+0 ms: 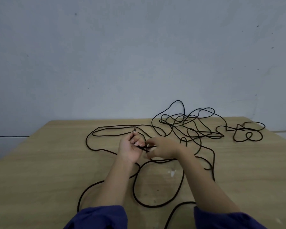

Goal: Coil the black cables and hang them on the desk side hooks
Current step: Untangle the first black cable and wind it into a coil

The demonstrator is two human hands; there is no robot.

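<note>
barely started. gripping the cable (pixel 183 176) by its end in the left hand (pixel 130 146), pinching the same cable with the right hand (pixel 162 149) just beside it. sprawled in loose loops across the desk (pixel 40 171), tangled far right. yet to coil, yet to hang; cannot see hooks.

The table (pixel 40 162) is light wood grain, its far edge against a grey wall (pixel 139 55). Black cable (pixel 203 133) lies on it in a dense tangle at the far right, with smaller loops near the right edge. A long flat loop crosses the far middle, and wide curves run to the near edge. A white scuff (pixel 172 173) marks the middle.
</note>
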